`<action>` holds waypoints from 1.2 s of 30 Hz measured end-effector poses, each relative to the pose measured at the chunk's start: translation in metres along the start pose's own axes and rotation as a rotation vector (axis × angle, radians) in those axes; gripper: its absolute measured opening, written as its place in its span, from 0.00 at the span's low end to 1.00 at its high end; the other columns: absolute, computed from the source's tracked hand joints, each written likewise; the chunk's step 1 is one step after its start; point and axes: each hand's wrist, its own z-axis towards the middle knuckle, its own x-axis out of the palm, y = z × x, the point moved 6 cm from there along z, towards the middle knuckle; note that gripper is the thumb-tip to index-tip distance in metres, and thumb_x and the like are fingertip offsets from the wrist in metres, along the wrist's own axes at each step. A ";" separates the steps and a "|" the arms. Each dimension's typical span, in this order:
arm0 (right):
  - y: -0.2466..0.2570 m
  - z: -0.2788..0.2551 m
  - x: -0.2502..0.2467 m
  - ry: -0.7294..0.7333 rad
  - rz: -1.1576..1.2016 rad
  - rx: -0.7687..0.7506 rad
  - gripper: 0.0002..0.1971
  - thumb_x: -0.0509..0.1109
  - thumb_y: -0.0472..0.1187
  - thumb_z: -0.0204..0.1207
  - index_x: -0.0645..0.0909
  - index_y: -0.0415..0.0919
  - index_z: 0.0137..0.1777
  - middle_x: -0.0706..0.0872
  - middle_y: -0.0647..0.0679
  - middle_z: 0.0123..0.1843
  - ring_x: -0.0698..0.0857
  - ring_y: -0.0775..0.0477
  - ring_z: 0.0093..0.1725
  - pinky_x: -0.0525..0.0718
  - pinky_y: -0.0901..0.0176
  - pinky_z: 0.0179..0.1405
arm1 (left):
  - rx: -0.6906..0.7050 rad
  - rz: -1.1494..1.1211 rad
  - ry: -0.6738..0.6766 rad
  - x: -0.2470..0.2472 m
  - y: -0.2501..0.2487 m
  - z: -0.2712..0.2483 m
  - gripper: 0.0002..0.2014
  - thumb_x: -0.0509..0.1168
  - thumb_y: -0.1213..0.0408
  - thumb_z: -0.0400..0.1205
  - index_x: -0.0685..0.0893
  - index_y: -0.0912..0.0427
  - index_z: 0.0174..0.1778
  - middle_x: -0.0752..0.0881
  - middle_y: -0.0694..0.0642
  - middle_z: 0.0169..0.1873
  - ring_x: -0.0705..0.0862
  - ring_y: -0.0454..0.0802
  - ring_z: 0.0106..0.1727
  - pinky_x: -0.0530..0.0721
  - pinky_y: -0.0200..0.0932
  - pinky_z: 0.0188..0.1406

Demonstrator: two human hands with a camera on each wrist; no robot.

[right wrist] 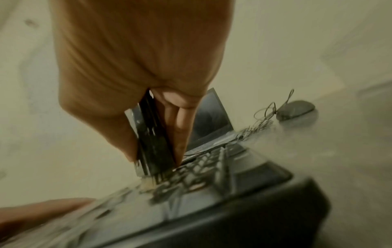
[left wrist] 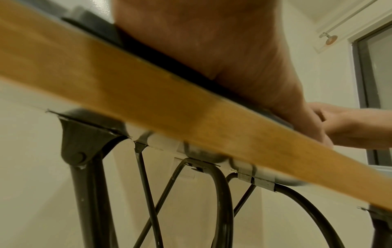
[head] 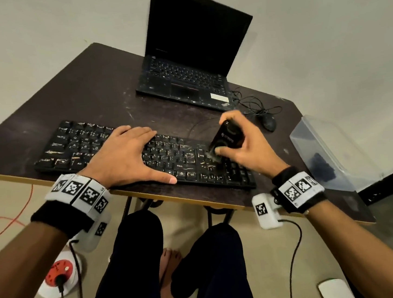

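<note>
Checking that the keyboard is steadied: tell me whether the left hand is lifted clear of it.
No, the left hand lies flat on the keyboard, its straight fingers spread over the keys.

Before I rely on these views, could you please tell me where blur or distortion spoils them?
Head view: sharp but dim, the wide lens bowing the table; left wrist view: the near table edge is a soft, out-of-focus band across the frame; right wrist view: motion blur smears the keyboard and the black brush gripped by the right hand, and the mouse behind is soft.
</note>
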 end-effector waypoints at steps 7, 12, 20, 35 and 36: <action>0.004 -0.002 -0.001 0.077 0.022 -0.020 0.27 0.83 0.27 0.73 0.75 0.47 0.65 0.84 0.48 0.56 0.90 0.46 0.55 0.92 0.31 0.53 | 0.000 -0.014 0.006 0.000 0.001 -0.001 0.76 0.54 0.04 0.50 0.66 0.53 0.89 0.67 0.49 0.88 0.61 0.44 0.89 0.44 0.46 0.91; 0.004 -0.009 0.003 0.072 0.034 -0.044 0.26 0.83 0.26 0.74 0.75 0.45 0.64 0.86 0.45 0.54 0.91 0.44 0.53 0.92 0.30 0.51 | 0.003 -0.002 0.000 0.002 0.000 0.000 0.76 0.55 0.04 0.50 0.67 0.53 0.89 0.68 0.49 0.88 0.62 0.44 0.89 0.44 0.47 0.91; 0.011 -0.008 0.011 0.102 0.023 -0.077 0.27 0.83 0.27 0.75 0.75 0.46 0.65 0.87 0.45 0.54 0.92 0.45 0.53 0.94 0.44 0.49 | 0.006 -0.016 -0.016 0.000 0.000 -0.002 0.74 0.56 0.05 0.51 0.69 0.54 0.88 0.70 0.50 0.87 0.63 0.44 0.88 0.45 0.45 0.90; 0.010 -0.019 0.012 0.129 -0.094 -0.158 0.26 0.81 0.31 0.76 0.75 0.51 0.66 0.90 0.44 0.50 0.92 0.34 0.46 0.90 0.29 0.45 | 0.006 -0.014 -0.005 0.000 0.001 -0.002 0.75 0.54 0.04 0.51 0.67 0.53 0.89 0.68 0.50 0.88 0.63 0.44 0.88 0.45 0.46 0.91; 0.006 -0.016 0.007 0.105 -0.123 -0.140 0.26 0.81 0.32 0.76 0.74 0.52 0.67 0.90 0.44 0.49 0.92 0.34 0.43 0.91 0.30 0.42 | 0.007 -0.012 -0.012 0.000 0.000 -0.001 0.75 0.54 0.04 0.51 0.67 0.53 0.89 0.68 0.50 0.88 0.63 0.44 0.88 0.45 0.46 0.91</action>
